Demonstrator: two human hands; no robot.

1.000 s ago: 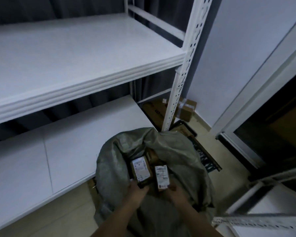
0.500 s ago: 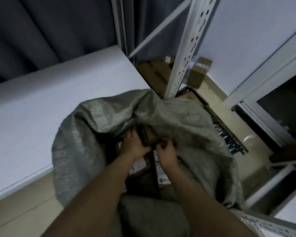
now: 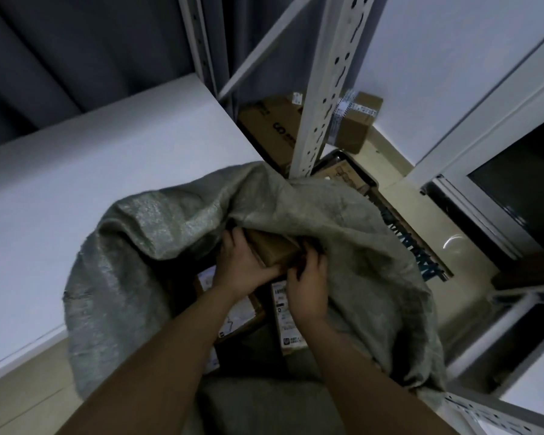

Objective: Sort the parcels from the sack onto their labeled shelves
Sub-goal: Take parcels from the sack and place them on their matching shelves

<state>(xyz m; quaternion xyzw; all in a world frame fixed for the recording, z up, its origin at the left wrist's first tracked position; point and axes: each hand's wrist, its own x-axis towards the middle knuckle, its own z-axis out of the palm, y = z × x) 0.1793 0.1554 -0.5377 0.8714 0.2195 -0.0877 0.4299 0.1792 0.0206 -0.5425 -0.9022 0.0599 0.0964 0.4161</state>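
I see a brown cardboard parcel (image 3: pixel 275 251) inside the open mouth of the grey-green woven sack (image 3: pixel 145 262), up near the far fold of the fabric. Both hands are on it. Left hand (image 3: pixel 244 265) cups its near-left side, fingers wrapped up along the edge. Right hand (image 3: pixel 307 282) has curled fingers at its near-right corner; dim there, but it reads as a grip, not just a touch.

Below the hands, more parcels lie in the sack: a narrow labelled parcel (image 3: pixel 286 318) under the right wrist, white label with barcode facing up, and a flat labelled box (image 3: pixel 236 315) partly hidden by the left forearm. Print is too small to read.

The sack stands on the floor, leaning against the front edge of the low white shelf (image 3: pixel 91 171), which runs off to the left. The perforated white upright (image 3: pixel 322 89) of the rack rises just behind the sack. Behind that post, on the floor by the wall, sit two cardboard boxes: a larger flat one (image 3: pixel 274 127) with dark lettering and a smaller taped one (image 3: pixel 355 120). A dark printed carton (image 3: pixel 402 233) lies flat on the floor right of the sack. A grey curtain (image 3: pixel 60 51) hangs behind the shelf.
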